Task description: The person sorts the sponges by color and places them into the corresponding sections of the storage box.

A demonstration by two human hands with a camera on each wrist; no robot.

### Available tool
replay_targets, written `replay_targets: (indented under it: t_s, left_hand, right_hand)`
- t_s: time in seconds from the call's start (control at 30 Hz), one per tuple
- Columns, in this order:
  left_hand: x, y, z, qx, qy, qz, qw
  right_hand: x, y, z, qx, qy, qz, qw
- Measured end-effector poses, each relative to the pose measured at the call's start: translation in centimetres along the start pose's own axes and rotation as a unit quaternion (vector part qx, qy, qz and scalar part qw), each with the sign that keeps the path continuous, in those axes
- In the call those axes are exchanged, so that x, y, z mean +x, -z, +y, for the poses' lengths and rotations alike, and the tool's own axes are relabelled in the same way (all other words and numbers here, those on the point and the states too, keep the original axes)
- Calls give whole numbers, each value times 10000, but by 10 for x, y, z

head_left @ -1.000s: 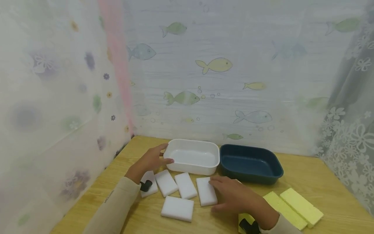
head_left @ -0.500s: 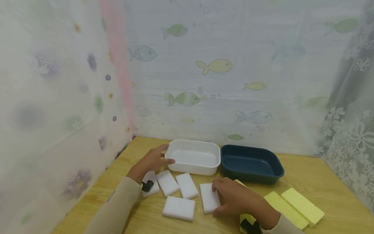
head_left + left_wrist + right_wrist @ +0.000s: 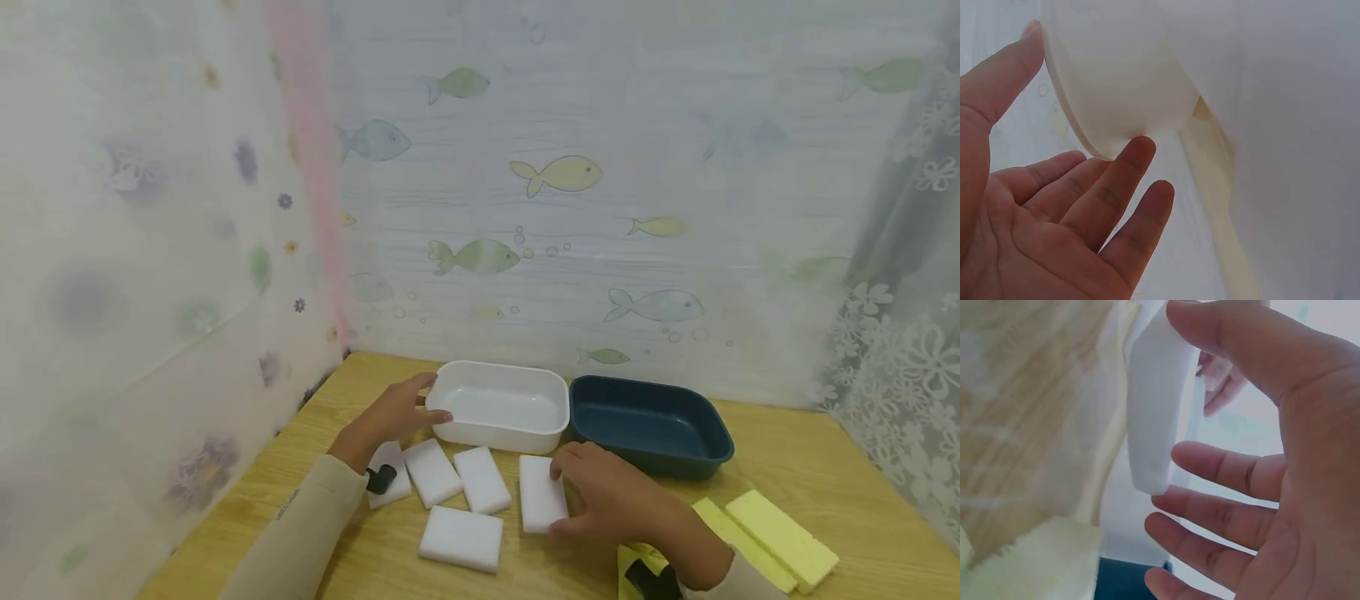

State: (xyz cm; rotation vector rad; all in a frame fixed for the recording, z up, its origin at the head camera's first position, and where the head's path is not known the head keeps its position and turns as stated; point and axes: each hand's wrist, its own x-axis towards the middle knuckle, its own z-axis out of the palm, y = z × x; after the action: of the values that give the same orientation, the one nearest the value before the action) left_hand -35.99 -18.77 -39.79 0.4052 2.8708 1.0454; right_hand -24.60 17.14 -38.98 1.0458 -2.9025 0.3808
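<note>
My left hand (image 3: 393, 414) touches the left end of the white tub (image 3: 498, 429), its fingers and thumb spread along that end. In the left wrist view the fingertips (image 3: 1138, 147) meet the tub's rim and wall, with the fingers fairly straight. My right hand (image 3: 611, 493) pinches a white sponge block (image 3: 542, 496) by its edges between thumb and fingers. The right wrist view has this block (image 3: 1159, 400) tilted on its side, with the thumb at one end. Several other white sponge blocks lie in front of the tub, one (image 3: 461, 539) nearest me.
A dark blue tub (image 3: 648, 454) stands against the white tub's right side. Yellow sponges (image 3: 783, 533) lie at the right, another (image 3: 633, 562) partly under my right wrist. Patterned curtains (image 3: 570, 250) hang behind and beside the wooden table (image 3: 780, 433).
The white block in my right hand first slid slightly towards me, then rose slightly with the hand. My left hand stays at the white tub.
</note>
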Motion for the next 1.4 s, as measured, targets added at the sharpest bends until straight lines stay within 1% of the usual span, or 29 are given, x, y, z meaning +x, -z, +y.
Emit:
replay_targets:
  t_s: [0.23,0.4,0.57,0.73,0.83,1.0,1.13,1.3,1.4]
  left_hand:
    - [0,1,5,-17,68,-12,10000]
    - [1,1,6,-29,111,-7,9999]
    - [3,1,6,-2,102,-24,9999]
    - [3,1,6,-49,135,-49,9999]
    - [4,0,5,-77,91,-79,9999]
    - [5,-1,2,-81,35,-83,9999]
    - [5,-2,0,-68,10,-51,10000]
    - [3,-1,0,-51,75,-29,10000]
    - [3,-1,0,-53,118,-32,9999]
  right_hand:
    - [5,12,2,-131,-117,228,9996]
    - [13,19,5,-133,-315,362,9988]
    - [21,23,10,-223,-350,595,9974]
    - [32,28,13,-286,-384,717,9963]
    - [40,31,15,-396,-449,760,9953]
    - [54,35,18,-608,-620,725,9936]
    - [65,36,22,-612,-753,646,9932]
    - [78,36,28,-573,-979,549,9920]
    - [84,35,31,-420,-1164,478,9912]
